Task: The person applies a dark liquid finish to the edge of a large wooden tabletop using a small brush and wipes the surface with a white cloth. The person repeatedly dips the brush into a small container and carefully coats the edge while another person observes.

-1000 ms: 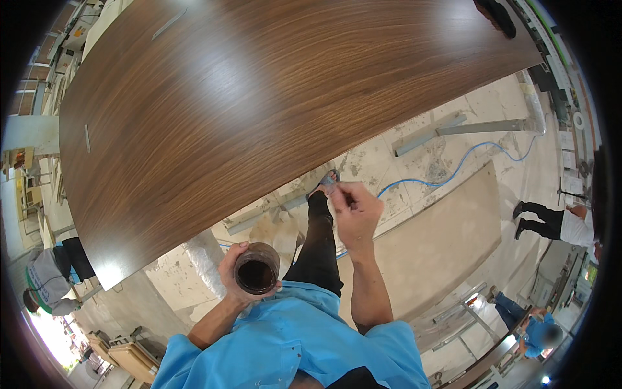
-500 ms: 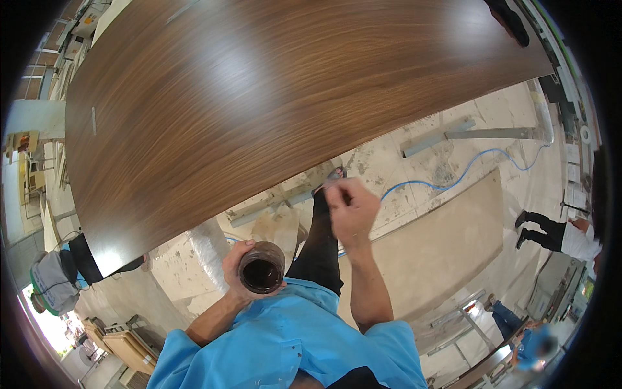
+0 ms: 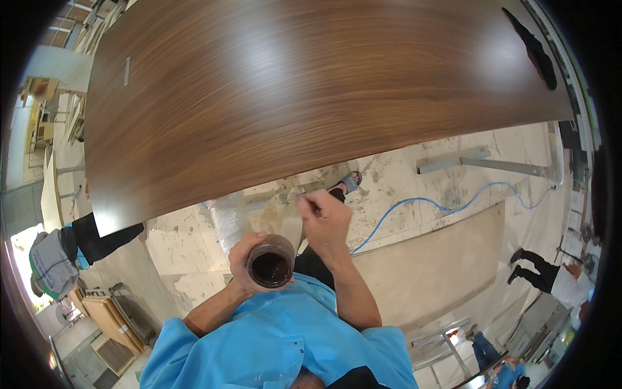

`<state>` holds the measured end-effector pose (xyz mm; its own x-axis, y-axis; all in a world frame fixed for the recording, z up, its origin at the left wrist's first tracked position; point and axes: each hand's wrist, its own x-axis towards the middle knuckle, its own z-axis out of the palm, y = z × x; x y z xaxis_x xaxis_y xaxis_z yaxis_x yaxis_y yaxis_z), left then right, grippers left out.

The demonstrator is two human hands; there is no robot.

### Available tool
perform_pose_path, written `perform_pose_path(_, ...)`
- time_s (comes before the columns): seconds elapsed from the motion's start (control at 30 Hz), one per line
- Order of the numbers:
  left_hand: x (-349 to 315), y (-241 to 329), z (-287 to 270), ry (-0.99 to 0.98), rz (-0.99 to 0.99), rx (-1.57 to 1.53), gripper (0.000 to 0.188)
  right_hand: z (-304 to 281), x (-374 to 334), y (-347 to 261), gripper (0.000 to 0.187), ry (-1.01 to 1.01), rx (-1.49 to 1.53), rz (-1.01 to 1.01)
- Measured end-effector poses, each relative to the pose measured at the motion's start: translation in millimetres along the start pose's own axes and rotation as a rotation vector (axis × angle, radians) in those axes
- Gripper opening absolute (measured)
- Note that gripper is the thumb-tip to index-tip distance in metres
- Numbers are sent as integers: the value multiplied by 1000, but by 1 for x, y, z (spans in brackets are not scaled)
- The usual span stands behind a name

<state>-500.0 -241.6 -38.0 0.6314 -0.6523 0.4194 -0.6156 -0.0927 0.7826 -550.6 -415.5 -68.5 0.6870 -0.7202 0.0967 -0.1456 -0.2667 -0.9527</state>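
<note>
My left hand [image 3: 240,260] is wrapped round a clear jar [image 3: 281,245] with dark brown liquid inside, held upright in front of my blue shirt. To the right of the jar and a little beyond it, my right hand [image 3: 327,220] is raised with its fingers curled into a pinch. Whatever the pinch may hold is too small to make out. Past both hands lies a large brown wood-grain panel [image 3: 291,110], its near edge just beyond my right hand. Neither hand touches the panel.
A dark cloth-like piece [image 3: 534,50] lies at the panel's far right, and a light strip [image 3: 127,71] at its left. A blue hose [image 3: 405,203] crosses the floor near a flat beige sheet [image 3: 447,259]. A plastic-wrapped roll [image 3: 229,223] lies below. Other people [image 3: 55,262] stand around.
My right hand has moved left, closer to the jar. The jar has shifted slightly right in view. The view has turned, so the panel's near edge now runs more level.
</note>
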Motion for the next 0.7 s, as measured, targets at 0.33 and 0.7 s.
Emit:
perform_pose_path(0.33,-26,-4,-26,95,-61,-24,90,24,-6,-15,7,-43,-29,8)
perform_pose_path(0.7,-34,4,-38,180,-62,13,83,54,-12,-32,5,-157,-126,-172)
